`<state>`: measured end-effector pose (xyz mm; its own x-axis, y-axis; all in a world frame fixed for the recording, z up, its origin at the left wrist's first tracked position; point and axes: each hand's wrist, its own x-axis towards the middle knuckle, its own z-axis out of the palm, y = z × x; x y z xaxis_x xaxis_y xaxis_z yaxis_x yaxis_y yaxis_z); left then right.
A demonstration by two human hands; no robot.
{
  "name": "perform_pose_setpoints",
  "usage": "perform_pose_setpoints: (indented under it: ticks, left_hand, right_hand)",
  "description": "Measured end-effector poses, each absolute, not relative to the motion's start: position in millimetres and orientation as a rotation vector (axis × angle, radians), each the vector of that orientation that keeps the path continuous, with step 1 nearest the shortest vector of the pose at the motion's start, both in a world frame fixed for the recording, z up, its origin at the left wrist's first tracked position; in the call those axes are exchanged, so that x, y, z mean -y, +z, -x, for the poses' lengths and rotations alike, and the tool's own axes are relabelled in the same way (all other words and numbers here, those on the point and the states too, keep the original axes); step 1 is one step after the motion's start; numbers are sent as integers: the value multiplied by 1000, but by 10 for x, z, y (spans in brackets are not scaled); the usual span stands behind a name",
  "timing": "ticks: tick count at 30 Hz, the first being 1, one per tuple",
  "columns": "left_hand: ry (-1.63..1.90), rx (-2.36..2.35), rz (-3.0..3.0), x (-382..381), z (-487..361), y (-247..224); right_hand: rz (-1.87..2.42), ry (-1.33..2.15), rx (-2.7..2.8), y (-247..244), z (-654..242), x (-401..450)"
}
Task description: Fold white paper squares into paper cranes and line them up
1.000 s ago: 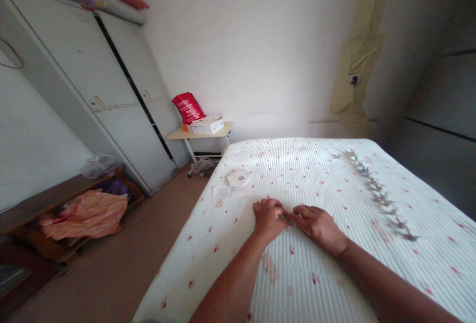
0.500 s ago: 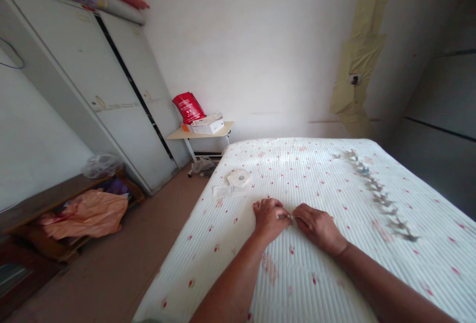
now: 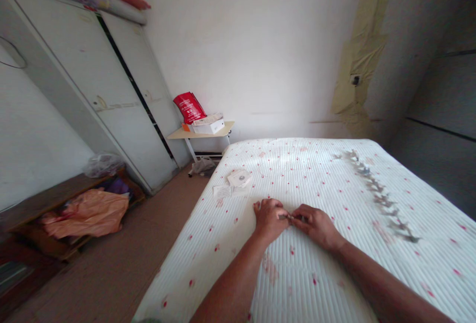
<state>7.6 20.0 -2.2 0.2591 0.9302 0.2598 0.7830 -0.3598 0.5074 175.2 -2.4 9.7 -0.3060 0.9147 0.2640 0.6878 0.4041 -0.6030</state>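
My left hand [image 3: 270, 219] rests low over the middle of the white, red-dotted bed cover [image 3: 297, 283], its fingers closed in a pinch. My right hand [image 3: 314, 224] meets it from the right, thumb and fingers also pinched together. Between the fingertips of both hands shows a tiny pale thing [image 3: 289, 217], too small to make out. Toward the right side of the bed lies a row of several small grey-brown folded shapes [image 3: 379, 198]. Left of my hands, a white packet [image 3: 239, 178] and a printed paper slip [image 3: 222, 192] lie on the cover.
Beyond the bed's far left corner, a small table [image 3: 178, 134] holds a red bag [image 3: 189, 107] and a white box [image 3: 212, 126]. A grey cabinet [image 3: 122, 99] stands at the left, near a low shelf with an orange cloth [image 3: 89, 213].
The fingertips of my right hand have shifted slightly left, closer to those of my left hand. My left hand has stayed almost still.
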Motion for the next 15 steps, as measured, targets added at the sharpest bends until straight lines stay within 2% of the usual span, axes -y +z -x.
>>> perform_pose_setpoints:
  ticks: [15]
  left_hand:
    - [740, -1573, -2252, -193, -75, -10]
  right_hand:
    - [1247, 498, 1941, 30, -1812, 11]
